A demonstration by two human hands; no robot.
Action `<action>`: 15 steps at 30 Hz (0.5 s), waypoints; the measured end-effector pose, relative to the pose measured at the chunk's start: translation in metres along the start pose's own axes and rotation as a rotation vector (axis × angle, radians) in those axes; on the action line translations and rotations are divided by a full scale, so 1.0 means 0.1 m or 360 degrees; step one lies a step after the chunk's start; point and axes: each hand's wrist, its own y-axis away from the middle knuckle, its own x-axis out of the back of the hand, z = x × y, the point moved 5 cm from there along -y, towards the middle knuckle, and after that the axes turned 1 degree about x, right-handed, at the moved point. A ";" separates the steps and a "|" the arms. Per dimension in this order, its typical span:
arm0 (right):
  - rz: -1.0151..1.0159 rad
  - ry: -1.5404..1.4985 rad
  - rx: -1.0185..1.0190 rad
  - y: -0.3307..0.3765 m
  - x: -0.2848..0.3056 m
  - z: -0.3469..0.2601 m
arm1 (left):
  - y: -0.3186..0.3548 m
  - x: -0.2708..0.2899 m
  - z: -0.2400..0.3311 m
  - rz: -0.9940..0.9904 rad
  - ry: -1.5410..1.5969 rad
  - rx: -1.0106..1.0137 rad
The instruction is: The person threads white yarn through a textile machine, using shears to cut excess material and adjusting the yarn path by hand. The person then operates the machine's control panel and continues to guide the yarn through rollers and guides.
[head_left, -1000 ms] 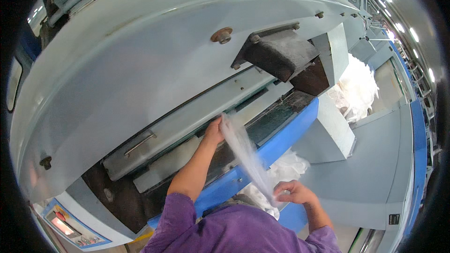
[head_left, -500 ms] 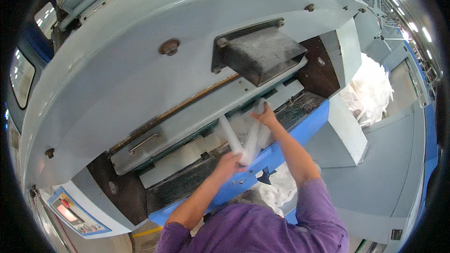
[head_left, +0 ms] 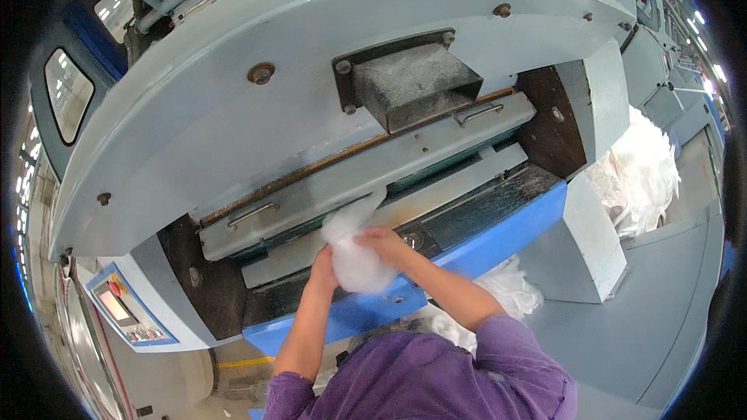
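A soft wad of white fibre (head_left: 362, 266) is bunched between my two hands, above the blue front edge of a grey machine. My left hand (head_left: 324, 269) grips its left side, the fingers partly hidden behind the fluff. From the right, my right hand (head_left: 382, 244) closes on its upper part, fingers bent into it. A thin tail of the fibre points up toward the machine's slot (head_left: 405, 184). Behind my right hand, a round metal part (head_left: 412, 240) shows on the dark ledge.
A black dusty duct (head_left: 424, 82) juts out above the slot. The hinged grey cover (head_left: 311, 214) has metal handles. Heaps of white fibre (head_left: 642, 175) lie at the right, with more loose fibre (head_left: 510, 286) below the blue bar (head_left: 506, 222). A control panel (head_left: 128, 307) sits at lower left.
Both hands have moved left and closer together. The fibre, earlier stretched in a loop between them, is now gathered into a compact wad. The view has shifted slightly.
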 end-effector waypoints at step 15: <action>0.0894 0.0457 0.0477 3.15 1.33 -0.77 | -0.72 -0.61 -0.52 -0.0106 -0.0487 0.0502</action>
